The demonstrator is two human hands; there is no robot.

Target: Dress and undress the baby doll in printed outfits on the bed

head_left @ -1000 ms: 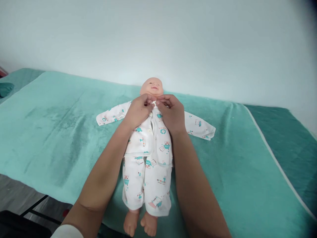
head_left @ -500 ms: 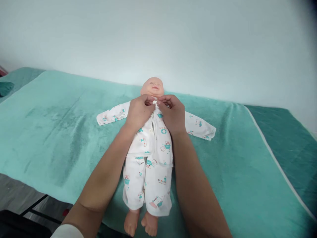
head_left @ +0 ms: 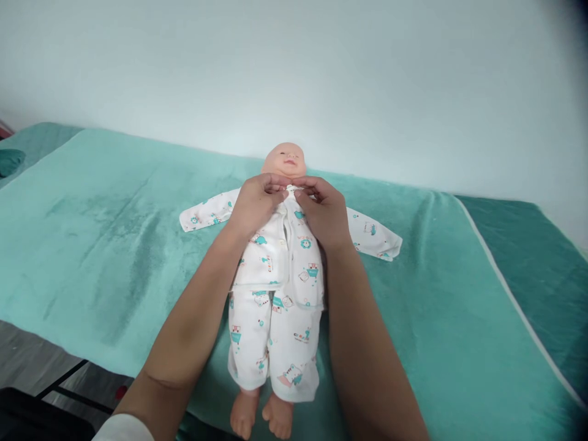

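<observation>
A baby doll (head_left: 285,160) lies on its back on a teal towel (head_left: 105,233), feet toward me. It wears a white printed jacket (head_left: 301,257) and matching trousers (head_left: 275,343). My left hand (head_left: 257,205) and my right hand (head_left: 324,211) meet at the jacket's collar just below the doll's chin. Both hands pinch the two front edges of the jacket together at the top fastening. The jacket sleeves spread flat to each side.
A darker green cloth (head_left: 533,257) covers the bed at the right. A white wall (head_left: 321,73) stands right behind the doll's head. The bed's near edge and a dark frame (head_left: 64,383) show at lower left.
Both hands stay at the collar; the fingers have shifted slightly while working the top fastening. The doll has barely moved.
</observation>
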